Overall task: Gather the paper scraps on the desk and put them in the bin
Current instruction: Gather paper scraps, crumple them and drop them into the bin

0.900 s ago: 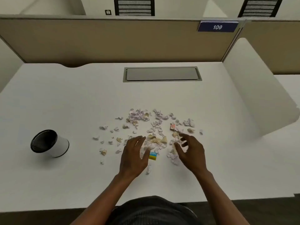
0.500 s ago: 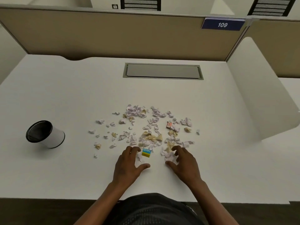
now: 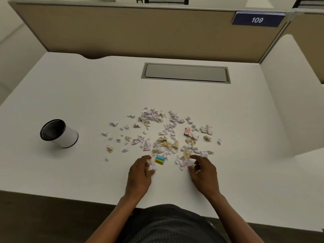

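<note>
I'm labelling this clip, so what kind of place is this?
Probably an office cubicle: a white desk with tan partition walls, a blue number sign reading 109, and a cable hatch set into the desk.

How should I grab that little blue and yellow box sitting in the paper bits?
Probably pinch the blue and yellow box across its two short ends, coming straight down from above. It lies flat on the desk, with scraps crowding its far side, so its top is the clearest way in.

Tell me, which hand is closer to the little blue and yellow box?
The left hand. Its fingertips sit just beside the blue and yellow box, on the box's left. The right hand is farther off to the box's right, with paper scraps in between.
</note>
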Available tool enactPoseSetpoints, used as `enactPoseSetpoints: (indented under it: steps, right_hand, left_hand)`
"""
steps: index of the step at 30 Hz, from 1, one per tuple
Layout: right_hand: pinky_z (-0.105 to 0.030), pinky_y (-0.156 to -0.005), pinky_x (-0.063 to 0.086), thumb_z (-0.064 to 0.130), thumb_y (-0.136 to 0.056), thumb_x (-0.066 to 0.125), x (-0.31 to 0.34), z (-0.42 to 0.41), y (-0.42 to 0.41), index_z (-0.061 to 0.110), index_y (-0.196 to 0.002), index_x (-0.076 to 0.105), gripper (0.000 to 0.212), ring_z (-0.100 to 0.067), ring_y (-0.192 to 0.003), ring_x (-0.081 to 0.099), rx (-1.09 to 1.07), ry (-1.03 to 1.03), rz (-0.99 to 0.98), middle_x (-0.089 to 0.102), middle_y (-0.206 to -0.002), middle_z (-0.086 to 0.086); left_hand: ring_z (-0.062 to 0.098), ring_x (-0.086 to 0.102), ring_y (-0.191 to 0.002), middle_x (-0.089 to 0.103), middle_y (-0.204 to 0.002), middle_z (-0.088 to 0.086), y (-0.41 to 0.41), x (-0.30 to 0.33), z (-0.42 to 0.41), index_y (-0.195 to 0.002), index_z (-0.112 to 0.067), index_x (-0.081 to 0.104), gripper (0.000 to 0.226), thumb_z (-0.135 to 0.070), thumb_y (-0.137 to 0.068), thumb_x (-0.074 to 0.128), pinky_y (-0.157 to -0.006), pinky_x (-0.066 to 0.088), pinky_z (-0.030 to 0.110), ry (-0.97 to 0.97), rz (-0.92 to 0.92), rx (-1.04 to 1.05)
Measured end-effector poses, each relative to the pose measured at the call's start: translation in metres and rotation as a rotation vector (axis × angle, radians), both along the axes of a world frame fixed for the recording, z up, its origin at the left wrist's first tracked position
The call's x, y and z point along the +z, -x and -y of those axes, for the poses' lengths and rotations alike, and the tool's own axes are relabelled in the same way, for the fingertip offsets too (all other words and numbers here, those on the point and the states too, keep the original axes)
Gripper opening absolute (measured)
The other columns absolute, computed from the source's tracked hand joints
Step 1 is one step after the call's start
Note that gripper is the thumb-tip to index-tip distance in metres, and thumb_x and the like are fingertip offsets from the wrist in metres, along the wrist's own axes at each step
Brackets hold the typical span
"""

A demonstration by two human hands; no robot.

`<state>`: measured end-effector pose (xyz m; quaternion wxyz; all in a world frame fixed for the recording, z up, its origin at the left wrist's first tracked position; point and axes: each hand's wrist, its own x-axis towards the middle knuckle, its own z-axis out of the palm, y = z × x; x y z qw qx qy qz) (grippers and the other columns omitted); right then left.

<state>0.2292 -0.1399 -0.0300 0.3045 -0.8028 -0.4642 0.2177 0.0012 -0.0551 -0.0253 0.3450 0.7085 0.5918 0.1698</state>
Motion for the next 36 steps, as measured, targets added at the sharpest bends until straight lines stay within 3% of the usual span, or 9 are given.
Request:
enactPoseSetpoints:
  steps: [4, 6, 9, 12, 16, 23, 29, 33, 36]
  right_hand:
    - [-0.029, -0.077, 0.055, 0.042, -0.082, 0.074, 0.003, -0.003, 0.009, 0.026, -0.130, 0.060, 0.053, -0.009, -0.076, 0.065, -0.015, 0.046, -0.020, 0.061, -0.115, 0.000]
    - [-0.033, -0.083, 0.057, 0.061, -0.079, 0.070, 0.003, -0.006, 0.015, 0.030, -0.140, 0.049, 0.072, -0.016, -0.094, 0.067, 0.013, 0.107, 0.011, 0.052, -0.133, 0.000]
    - [-0.035, -0.089, 0.056, 0.068, -0.079, 0.066, 0.006, -0.013, 0.022, 0.034, -0.151, 0.033, 0.087, -0.023, -0.113, 0.062, 0.074, 0.199, 0.095, 0.040, -0.147, -0.002]
    - [-0.035, -0.090, 0.055, 0.061, -0.084, 0.065, 0.006, -0.020, 0.026, 0.031, -0.154, 0.030, 0.083, -0.024, -0.115, 0.060, 0.102, 0.242, 0.130, 0.038, -0.145, -0.002]
    - [-0.034, -0.094, 0.054, 0.049, -0.091, 0.064, 0.003, -0.026, 0.031, 0.025, -0.141, 0.051, 0.057, -0.023, -0.118, 0.059, 0.112, 0.241, 0.137, 0.045, -0.143, -0.001]
    - [-0.022, -0.076, 0.051, 0.032, -0.090, 0.069, 0.000, -0.032, 0.042, 0.023, -0.120, 0.066, 0.031, -0.016, -0.091, 0.063, 0.076, 0.152, 0.048, 0.059, -0.121, 0.001]
    - [-0.021, -0.076, 0.047, 0.036, -0.081, 0.075, 0.004, -0.045, 0.066, 0.027, -0.138, 0.051, 0.062, -0.021, -0.103, 0.064, 0.098, 0.145, -0.011, 0.056, -0.127, -0.002]
    - [-0.030, -0.082, 0.053, 0.055, -0.074, 0.075, 0.008, -0.053, 0.080, 0.036, -0.148, 0.037, 0.085, -0.019, -0.109, 0.061, 0.168, 0.220, 0.055, 0.047, -0.133, 0.001]
    - [-0.032, -0.084, 0.055, 0.055, -0.078, 0.072, 0.007, -0.058, 0.087, 0.038, -0.147, 0.037, 0.079, -0.020, -0.115, 0.058, 0.180, 0.248, 0.131, 0.045, -0.136, 0.002]
  left_hand:
    - [0.006, 0.051, -0.114, 0.046, -0.138, 0.002, 0.002, 0.001, -0.007, -0.144, -0.024, 0.045, 0.062, -0.012, -0.089, 0.070, -0.091, 0.047, 0.016, -0.071, 0.031, 0.050]
    - [0.013, 0.057, -0.114, 0.041, -0.145, 0.003, 0.002, -0.001, -0.011, -0.149, -0.028, 0.038, 0.066, -0.023, -0.090, 0.069, -0.091, 0.052, 0.022, -0.044, 0.022, 0.044]
    - [0.015, 0.061, -0.110, 0.034, -0.148, -0.001, 0.001, -0.003, -0.015, -0.151, -0.035, 0.029, 0.080, -0.046, -0.085, 0.071, -0.085, 0.058, 0.025, 0.000, 0.012, -0.005]
    - [0.016, 0.054, -0.121, 0.029, -0.148, -0.004, -0.003, -0.008, -0.016, -0.152, -0.034, 0.026, 0.090, -0.052, -0.079, 0.075, -0.092, 0.058, 0.034, -0.023, -0.009, -0.074]
    - [0.019, 0.048, -0.130, 0.036, -0.145, 0.004, -0.009, -0.014, -0.020, -0.150, -0.023, 0.035, 0.076, -0.028, -0.085, 0.075, -0.099, 0.054, 0.033, -0.042, -0.047, -0.123]
    - [0.014, 0.062, -0.096, 0.050, -0.121, -0.005, -0.002, -0.014, -0.031, -0.124, -0.014, 0.064, 0.037, -0.010, -0.088, 0.071, -0.079, 0.044, 0.008, -0.019, 0.000, -0.114]
    - [0.007, 0.059, -0.089, 0.058, -0.112, -0.002, 0.008, -0.014, -0.036, -0.114, -0.015, 0.067, 0.032, -0.006, -0.084, 0.074, -0.071, 0.042, -0.002, -0.027, 0.035, -0.167]
    - [0.008, 0.062, -0.089, 0.061, -0.112, -0.002, 0.013, -0.013, -0.038, -0.115, -0.018, 0.066, 0.036, -0.008, -0.082, 0.076, -0.074, 0.055, 0.011, -0.003, 0.102, -0.216]
    - [0.010, 0.063, -0.102, 0.059, -0.120, -0.006, 0.020, -0.014, -0.042, -0.121, -0.024, 0.063, 0.046, -0.013, -0.080, 0.079, -0.079, 0.059, 0.023, -0.014, 0.158, -0.241]
